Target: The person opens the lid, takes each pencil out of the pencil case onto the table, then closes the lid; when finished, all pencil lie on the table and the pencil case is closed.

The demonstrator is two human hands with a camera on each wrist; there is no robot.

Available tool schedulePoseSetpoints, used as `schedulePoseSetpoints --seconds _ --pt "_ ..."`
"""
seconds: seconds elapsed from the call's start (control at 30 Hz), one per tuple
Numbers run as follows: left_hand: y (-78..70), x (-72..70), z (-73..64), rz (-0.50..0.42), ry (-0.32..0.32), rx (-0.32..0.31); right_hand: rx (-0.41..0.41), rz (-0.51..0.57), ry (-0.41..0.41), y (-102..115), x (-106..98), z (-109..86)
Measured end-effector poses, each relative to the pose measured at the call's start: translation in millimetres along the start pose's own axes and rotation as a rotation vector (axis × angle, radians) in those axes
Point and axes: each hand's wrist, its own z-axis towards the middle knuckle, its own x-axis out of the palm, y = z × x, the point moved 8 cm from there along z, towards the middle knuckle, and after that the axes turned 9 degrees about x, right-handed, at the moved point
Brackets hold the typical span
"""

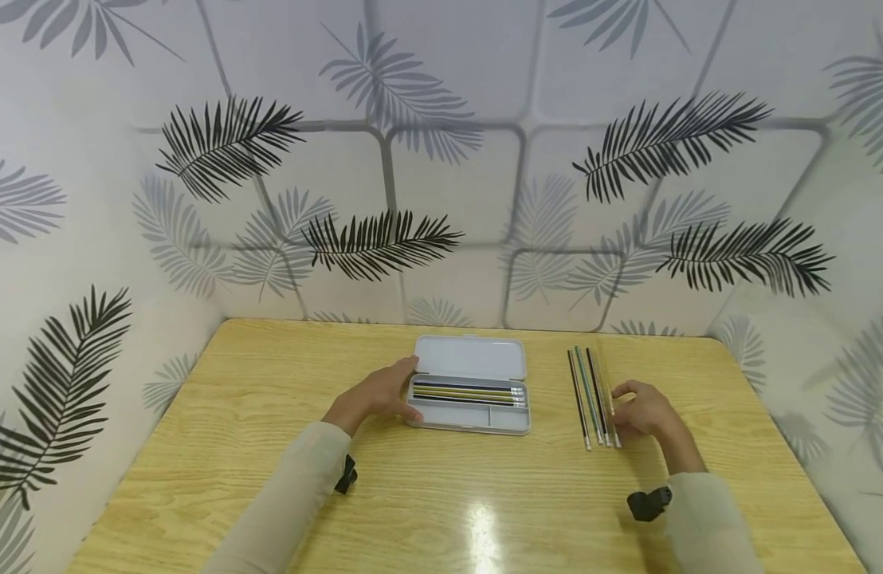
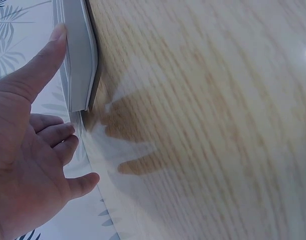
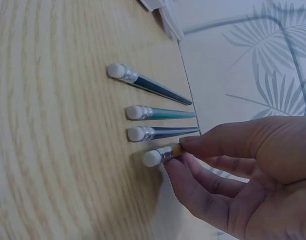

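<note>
Closest to view, a pale left sleeve [image 1: 280, 506] reaches in from the near left of the pencil case [image 1: 449, 414], with a black wrist device [image 1: 347, 475] at its cuff. From where I stand, the left hand [image 1: 377, 392] is found at the case's left end, thumb and fingers set wide apart; the thumb touches the case's edge and the other fingers are loosely bent.

The pencil case rests on the wooden table [image 1: 484, 478], its lid [image 1: 470, 357] laid back on the far side. Its far compartment contains a row of dark and yellow pencils [image 1: 463, 393], eraser ends to the right; its near compartment carries a divider.

Right of the case, well apart from it, four further pencils are noted, eraser ends toward the person. In order: a dark pencil [image 3: 160, 90], a teal pencil [image 3: 173, 114], a striped dark pencil [image 3: 173, 132] and a yellow pencil [image 3: 177, 149]. Farther right of the case, the right hand [image 1: 641, 410] pinches the yellow pencil near its eraser end, thumb and fingertips narrowed upon it. Whether that pencil touches the table I cannot tell. Rightmost from the case come a second black device [image 1: 649, 504] and the right sleeve [image 1: 710, 518].
</note>
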Motion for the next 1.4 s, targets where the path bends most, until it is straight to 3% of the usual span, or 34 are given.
schedulePoseSetpoints --seconds 0.23,0.5,0.6,0.7,0.87,1.0,1.2,1.4 --pt "-1.1 -1.5 -2.1 -0.026 -0.007 -0.005 0.036 -0.085 -0.095 -3.0 0.7 4.7" --pt "1.0 1.0 -2.7 -0.052 -0.006 -0.006 0.036 -0.128 -0.124 3.4 2.0 3.4" --pt "1.8 0.6 -3.1 -0.047 -0.005 -0.006 0.001 -0.179 -0.151 12.7 -0.6 2.4" --pt "2.6 -0.5 -3.8 -0.037 -0.004 -0.006 -0.087 -0.175 -0.167 31.8 3.2 3.4" --pt "3.0 -2.4 -5.4 -0.03 -0.003 -0.01 -0.279 -0.091 -0.138 72.4 31.4 9.3" --pt "1.5 -1.7 -5.0 -0.04 0.003 -0.001 -0.389 -0.109 -0.142 100.8 58.9 11.5" --pt "-0.4 0.4 -3.5 -0.045 0.007 0.009 -0.431 -0.116 -0.1 124.9 91.9 15.3" --pt "-0.6 -0.1 -2.8 -0.05 -0.002 0.014 -0.458 -0.148 -0.058 135.1 111.2 18.1"
